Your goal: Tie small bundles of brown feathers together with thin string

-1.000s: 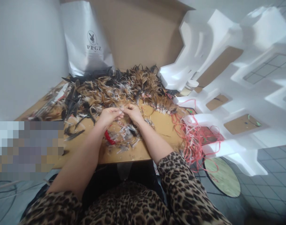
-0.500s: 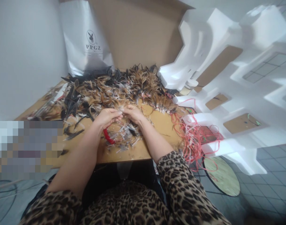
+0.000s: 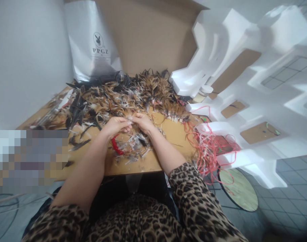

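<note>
Over the near edge of a feather pile, my left hand [image 3: 117, 125] and my right hand [image 3: 141, 121] meet fingertip to fingertip. Both are closed in a pinch on a small brown feather bunch [image 3: 128, 113], whose tips fan out beyond the fingers. The base of the bunch is hidden by the fingertips. Just below my left hand a red band [image 3: 116, 146] lies curved on the wooden table [image 3: 176, 132]. Beside it, under my hands, are loose clear and whitish scraps [image 3: 137, 143]. Brown and black feathers [image 3: 103, 101] spread in a thick heap behind.
A silver bag [image 3: 93, 43] stands at the back left. White foam packing pieces [image 3: 234, 134] fill the right side. Tangled red strings [image 3: 209, 151] hang over the table's right edge, near a round green-topped stool [image 3: 239, 190]. A blurred-out area covers the left front.
</note>
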Available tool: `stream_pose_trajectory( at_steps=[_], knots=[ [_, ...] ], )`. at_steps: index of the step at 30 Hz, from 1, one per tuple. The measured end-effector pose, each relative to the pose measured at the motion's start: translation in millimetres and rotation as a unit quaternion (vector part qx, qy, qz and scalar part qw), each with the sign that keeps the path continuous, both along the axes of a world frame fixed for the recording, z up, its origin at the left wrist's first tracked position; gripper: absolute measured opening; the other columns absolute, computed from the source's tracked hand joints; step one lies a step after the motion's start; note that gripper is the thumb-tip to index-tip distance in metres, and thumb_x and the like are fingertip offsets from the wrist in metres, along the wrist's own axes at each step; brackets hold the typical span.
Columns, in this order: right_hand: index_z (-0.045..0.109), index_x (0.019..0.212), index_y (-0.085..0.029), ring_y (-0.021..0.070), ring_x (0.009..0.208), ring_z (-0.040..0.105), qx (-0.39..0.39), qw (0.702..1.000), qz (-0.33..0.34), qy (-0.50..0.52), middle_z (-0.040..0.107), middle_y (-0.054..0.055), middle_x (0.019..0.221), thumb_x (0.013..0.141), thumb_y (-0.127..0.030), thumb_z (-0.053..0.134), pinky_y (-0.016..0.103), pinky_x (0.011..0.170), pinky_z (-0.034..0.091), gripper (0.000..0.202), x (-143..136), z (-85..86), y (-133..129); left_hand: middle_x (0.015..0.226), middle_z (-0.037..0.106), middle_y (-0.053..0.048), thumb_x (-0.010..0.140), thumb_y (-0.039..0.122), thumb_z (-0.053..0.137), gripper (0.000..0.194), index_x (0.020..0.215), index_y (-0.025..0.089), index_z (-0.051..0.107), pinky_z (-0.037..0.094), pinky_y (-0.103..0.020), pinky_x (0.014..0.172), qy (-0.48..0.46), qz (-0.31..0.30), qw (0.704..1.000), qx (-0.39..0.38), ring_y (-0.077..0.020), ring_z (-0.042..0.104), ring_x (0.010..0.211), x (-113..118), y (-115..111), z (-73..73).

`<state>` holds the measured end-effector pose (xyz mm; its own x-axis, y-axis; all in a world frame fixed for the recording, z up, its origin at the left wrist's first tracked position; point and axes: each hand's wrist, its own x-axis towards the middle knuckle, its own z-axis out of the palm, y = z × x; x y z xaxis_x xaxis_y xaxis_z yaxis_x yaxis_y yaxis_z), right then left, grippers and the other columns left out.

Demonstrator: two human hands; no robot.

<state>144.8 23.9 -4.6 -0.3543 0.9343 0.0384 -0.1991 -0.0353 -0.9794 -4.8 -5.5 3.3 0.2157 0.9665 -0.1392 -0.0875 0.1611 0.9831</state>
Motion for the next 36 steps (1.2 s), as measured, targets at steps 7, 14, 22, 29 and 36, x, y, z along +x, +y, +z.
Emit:
stream_pose_trajectory(
  at_steps=[7,14,22,29,36],
  knots=[
    [0.057,0.074,-0.017,0.0033,0.044,0.039,-0.052,0.982,-0.151,0.098,0.051,-0.007,0.054,0.055,-0.039,0.072,0.018,0.042,0.026,0.033,3.6,-1.9,12.9,0.068,0.069,-0.013,0.058,0.032,0.075,0.024,0.063,0.010,0.067,0.046,-0.019,0.046,0.028,0.064,0.997,0.036,-0.0123,0.061,0.050,-0.7,2.8,-0.9],
    [0.055,0.070,-0.017,0.0037,0.044,0.037,-0.038,0.978,-0.192,0.078,0.050,-0.006,0.056,0.058,-0.039,0.069,0.018,0.042,0.025,0.029,8.1,-1.9,15.9,0.070,0.067,-0.005,0.065,0.024,0.070,0.015,0.074,0.012,0.067,0.041,-0.012,0.045,-0.170,0.285,0.936,0.118,-0.0052,0.058,0.052,-26.0,14.2,7.8],
    [0.064,0.072,-0.015,0.0076,0.058,0.047,0.125,0.972,-0.161,-0.118,0.060,-0.002,0.065,0.065,-0.036,0.063,0.021,0.061,0.038,0.022,0.9,-8.5,10.7,0.063,0.064,-0.003,0.064,0.020,0.069,0.013,0.073,0.012,0.066,0.039,-0.011,0.043,-0.196,0.299,0.930,0.084,-0.0034,0.054,0.048,-33.0,11.1,3.6],
    [0.064,0.073,-0.017,0.0109,0.064,0.053,0.216,0.942,-0.154,-0.204,0.063,0.000,0.070,0.070,-0.031,0.058,0.024,0.066,0.039,0.016,-2.6,2.8,16.5,0.065,0.063,-0.002,0.067,0.017,0.068,0.010,0.075,0.012,0.065,0.038,-0.009,0.041,-0.226,0.289,0.929,0.046,-0.0028,0.053,0.049,-43.5,4.6,-4.8],
    [0.066,0.077,-0.019,0.0139,0.071,0.054,0.280,0.898,-0.133,-0.312,0.063,0.000,0.076,0.071,-0.027,0.059,0.028,0.073,0.040,0.012,-19.7,25.4,33.7,0.064,0.060,0.000,0.068,0.015,0.067,0.010,0.077,0.014,0.064,0.037,-0.009,0.041,-0.285,0.239,0.928,0.024,-0.0021,0.051,0.050,-40.8,1.0,-3.4]
  ],
)
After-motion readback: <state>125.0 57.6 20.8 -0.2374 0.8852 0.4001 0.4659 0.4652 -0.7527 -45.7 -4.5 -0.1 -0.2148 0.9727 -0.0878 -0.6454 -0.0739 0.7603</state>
